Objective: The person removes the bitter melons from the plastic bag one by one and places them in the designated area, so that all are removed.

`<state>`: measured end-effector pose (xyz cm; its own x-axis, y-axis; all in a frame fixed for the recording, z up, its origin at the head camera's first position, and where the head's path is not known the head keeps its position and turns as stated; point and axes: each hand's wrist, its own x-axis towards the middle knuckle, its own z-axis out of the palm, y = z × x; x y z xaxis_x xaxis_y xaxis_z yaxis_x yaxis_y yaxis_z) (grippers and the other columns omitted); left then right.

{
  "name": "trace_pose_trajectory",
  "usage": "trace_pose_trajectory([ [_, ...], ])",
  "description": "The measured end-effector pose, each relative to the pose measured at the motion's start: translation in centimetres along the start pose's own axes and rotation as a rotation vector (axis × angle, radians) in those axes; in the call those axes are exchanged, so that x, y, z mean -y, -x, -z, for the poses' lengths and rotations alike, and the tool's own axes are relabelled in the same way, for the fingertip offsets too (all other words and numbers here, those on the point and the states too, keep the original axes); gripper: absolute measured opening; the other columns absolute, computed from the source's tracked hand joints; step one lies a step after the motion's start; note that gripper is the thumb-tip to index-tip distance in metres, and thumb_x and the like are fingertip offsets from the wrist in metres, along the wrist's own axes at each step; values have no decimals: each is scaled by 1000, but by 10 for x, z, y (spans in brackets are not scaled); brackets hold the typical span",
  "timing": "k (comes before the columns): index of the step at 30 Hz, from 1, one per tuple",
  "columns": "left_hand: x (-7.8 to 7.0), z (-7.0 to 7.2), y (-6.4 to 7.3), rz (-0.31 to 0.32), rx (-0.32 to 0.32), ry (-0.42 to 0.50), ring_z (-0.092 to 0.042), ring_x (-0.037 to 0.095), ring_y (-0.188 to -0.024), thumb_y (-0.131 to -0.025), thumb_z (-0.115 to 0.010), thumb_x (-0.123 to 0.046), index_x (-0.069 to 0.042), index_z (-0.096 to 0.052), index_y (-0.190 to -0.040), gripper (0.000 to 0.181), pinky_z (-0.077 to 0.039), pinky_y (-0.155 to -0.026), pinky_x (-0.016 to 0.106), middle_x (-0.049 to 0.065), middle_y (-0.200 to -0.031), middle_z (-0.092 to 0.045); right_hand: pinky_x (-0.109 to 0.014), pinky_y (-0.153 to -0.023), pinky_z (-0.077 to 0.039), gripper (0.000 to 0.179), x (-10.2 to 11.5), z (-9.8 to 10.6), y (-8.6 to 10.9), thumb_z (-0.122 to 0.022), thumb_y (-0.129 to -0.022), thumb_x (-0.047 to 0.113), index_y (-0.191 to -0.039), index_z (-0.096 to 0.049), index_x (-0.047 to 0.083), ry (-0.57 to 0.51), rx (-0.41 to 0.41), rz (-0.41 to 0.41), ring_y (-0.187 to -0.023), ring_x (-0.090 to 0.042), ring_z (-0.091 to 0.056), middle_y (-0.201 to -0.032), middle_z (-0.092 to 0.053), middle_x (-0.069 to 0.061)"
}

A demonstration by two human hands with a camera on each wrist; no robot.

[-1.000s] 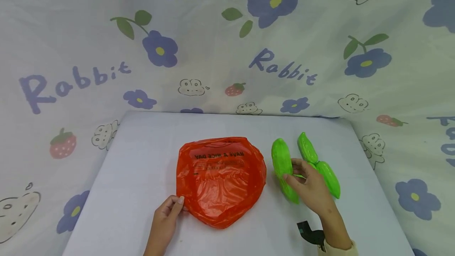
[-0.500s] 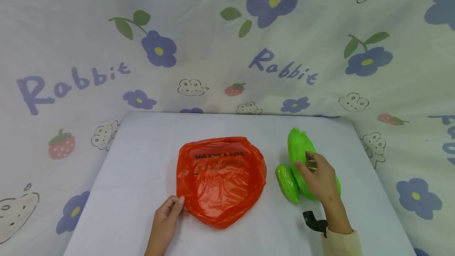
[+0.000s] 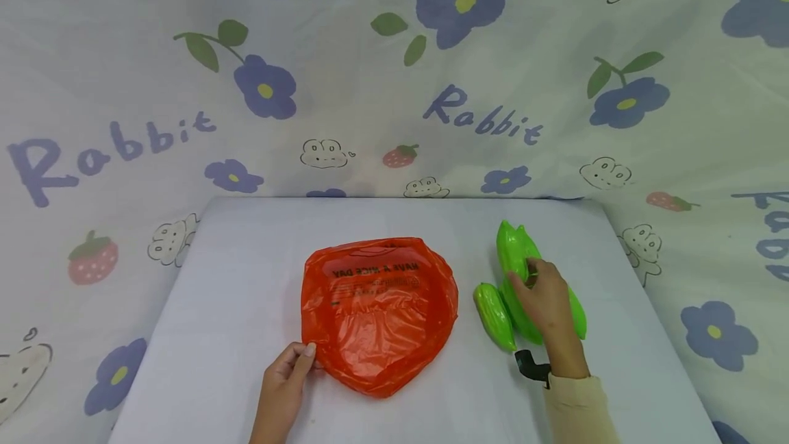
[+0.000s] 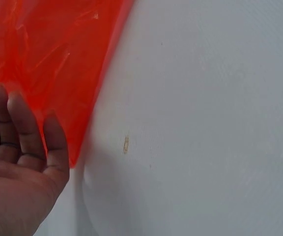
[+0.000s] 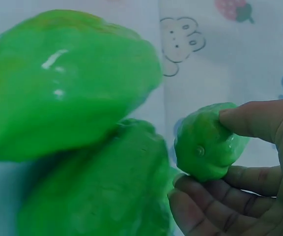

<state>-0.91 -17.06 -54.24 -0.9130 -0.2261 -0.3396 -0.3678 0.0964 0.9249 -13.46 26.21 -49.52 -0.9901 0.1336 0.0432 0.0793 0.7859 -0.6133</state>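
Observation:
A red plastic bag (image 3: 379, 321) with dark printing lies with its mouth spread in the middle of the table. My left hand (image 3: 285, 372) pinches its lower left edge, thumb on top; in the left wrist view its fingers lie against the red film. To the right, my right hand (image 3: 545, 297) holds a long, glossy green gourd-like vegetable (image 3: 510, 247) between thumb and fingers. The right wrist view shows the thumb over its rounded end (image 5: 205, 142). Close below and beside it are other green vegetables (image 5: 72, 83), partly hidden by the hand. A smaller one (image 3: 495, 317) lies left of them.
The white table (image 3: 246, 266) ends at a back edge against a cloth (image 3: 370, 88) printed with flowers, rabbits and strawberries. A black curved piece (image 3: 531, 366) sits at the right wrist beside a pale sleeve (image 3: 579, 406).
My right hand has moved right and slightly away with the held green vegetable, over the others, uncovering the smaller one at left. The left hand keeps its pinch on the bag. The view has shifted slightly.

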Motion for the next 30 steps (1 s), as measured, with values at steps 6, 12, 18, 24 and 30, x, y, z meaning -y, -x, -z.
trace_pose_trajectory([
  [6,-4,-1,2,11,-9,-10,-65,23,-90,-107,-61,-40,-3,-65,-101,38,-55,-79,26,9,-92,-69,-58,-90,-52,59,-2,-11,-5,-67,-103,26,-140,-50,-17,67,13,-33,-110,-44,-60,-122,-58,-33],
  [12,-6,-1,3,5,-24,-35,-64,22,-89,-107,-60,-43,-3,-66,-100,41,-54,-78,26,8,-91,-69,-62,-95,-49,60,0,-13,-10,-67,-102,26,-140,-50,-16,84,-13,-35,-117,-50,-55,-128,-52,-36],
  [18,-4,-2,3,6,-17,-23,-63,23,-88,-107,-60,-43,-4,-65,-99,40,-54,-76,27,8,-91,-69,-62,-93,-50,59,2,-17,-14,-68,-101,25,-140,-51,-16,128,-17,-47,-118,-52,-53,-129,-50,-37],
  [24,-2,-2,2,8,-19,-21,-65,23,-90,-106,-61,-44,-3,-66,-100,41,-56,-79,26,9,-92,-69,-64,-94,-48,54,1,-28,-15,-65,-102,24,-136,-53,-16,191,-41,-52,-118,-54,-51,-128,-50,-37],
  [30,-1,-2,2,11,-23,-18,-64,21,-90,-106,-61,-43,-3,-66,-100,41,-56,-80,26,9,-92,-69,-64,-91,-48,51,3,-34,-16,-66,-100,22,-130,-56,-18,249,-50,-32,-115,-56,-52,-123,-53,-38],
])
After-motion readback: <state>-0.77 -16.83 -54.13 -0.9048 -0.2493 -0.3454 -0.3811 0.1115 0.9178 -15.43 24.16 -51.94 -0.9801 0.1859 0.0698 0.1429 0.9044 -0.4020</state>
